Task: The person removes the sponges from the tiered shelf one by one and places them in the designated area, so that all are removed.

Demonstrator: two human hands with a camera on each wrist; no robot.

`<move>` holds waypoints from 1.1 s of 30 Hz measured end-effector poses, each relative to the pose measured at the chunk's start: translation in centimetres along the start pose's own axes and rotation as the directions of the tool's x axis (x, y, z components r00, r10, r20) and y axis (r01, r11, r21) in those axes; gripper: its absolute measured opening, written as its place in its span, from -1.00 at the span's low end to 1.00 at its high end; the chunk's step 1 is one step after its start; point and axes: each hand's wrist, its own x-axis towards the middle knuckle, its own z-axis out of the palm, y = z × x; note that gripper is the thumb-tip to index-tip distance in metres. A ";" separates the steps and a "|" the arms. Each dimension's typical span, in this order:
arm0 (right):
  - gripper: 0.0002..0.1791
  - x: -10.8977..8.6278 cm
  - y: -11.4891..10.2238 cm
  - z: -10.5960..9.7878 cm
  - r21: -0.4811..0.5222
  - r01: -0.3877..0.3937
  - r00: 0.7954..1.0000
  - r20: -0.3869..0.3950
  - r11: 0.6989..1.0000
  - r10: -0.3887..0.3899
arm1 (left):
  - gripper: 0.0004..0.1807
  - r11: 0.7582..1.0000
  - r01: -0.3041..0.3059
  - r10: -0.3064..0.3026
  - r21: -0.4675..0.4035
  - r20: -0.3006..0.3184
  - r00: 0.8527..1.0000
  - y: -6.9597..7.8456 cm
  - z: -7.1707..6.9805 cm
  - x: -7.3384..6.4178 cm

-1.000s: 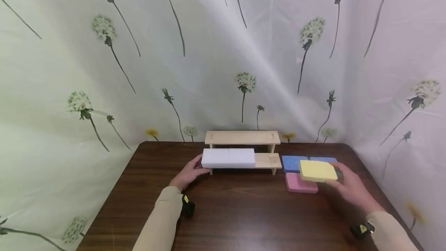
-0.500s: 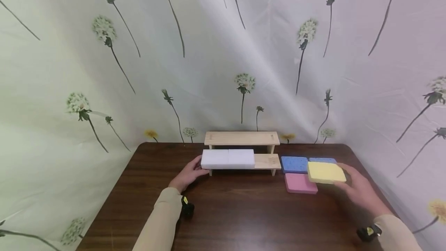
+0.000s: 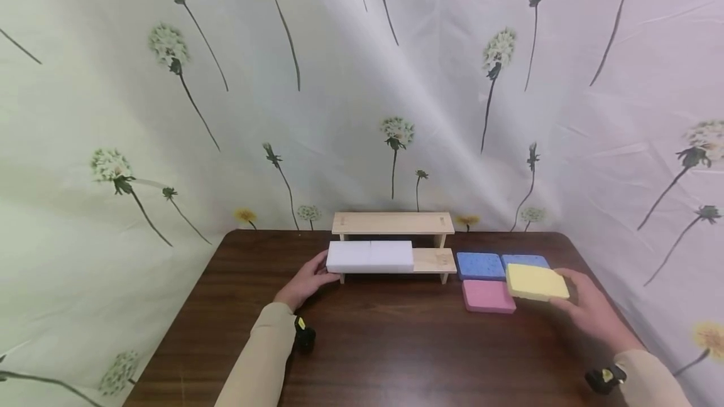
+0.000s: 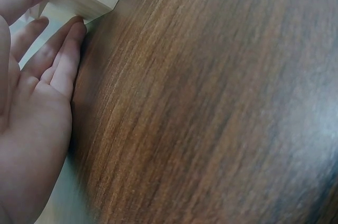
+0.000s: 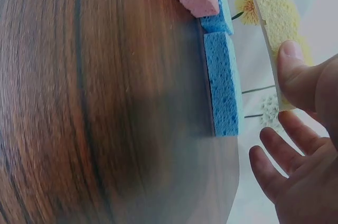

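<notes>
My right hand (image 3: 594, 306) pinches a yellow sponge (image 3: 536, 282) by its right end, thumb in front. In the right wrist view this sponge (image 5: 272, 18) is raised above a blue sponge (image 5: 224, 84), and the lower fingers spread free. Two blue sponges (image 3: 479, 265) lie in a row with a pink sponge (image 3: 489, 296) in front of the left one. On the lower shelf of a small wooden stand (image 3: 435, 260) two white blocks (image 3: 370, 257) sit end to end. My left hand (image 3: 307, 281) rests at their left end; its fairly straight fingers (image 4: 66, 57) reach the stand's wood.
The dark wood-grain table (image 3: 396, 344) backs onto a white curtain (image 3: 339, 112) printed with dandelions. The stand's upper shelf (image 3: 393, 223) rises close to the curtain, behind the lower one. A small black camera (image 3: 304, 336) is worn on my left wrist.
My right hand has moved right with the yellow sponge, from over the pink sponge to beside it, in front of the right blue one. My left hand has stayed put.
</notes>
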 end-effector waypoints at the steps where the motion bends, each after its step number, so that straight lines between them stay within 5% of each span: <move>1: -0.29 -0.1 0.2 0.0 -0.001 0.003 1.000 0.002 1.000 -0.003 | -0.05 1.000 -0.001 0.001 -0.002 0.003 1.000 0.0 0.0 0.0; 33: -0.30 -1.3 2.9 1.2 -0.107 -0.060 0.991 0.110 0.992 0.072 | -0.02 0.999 -0.005 0.005 0.040 -0.010 1.000 0.2 0.1 -0.1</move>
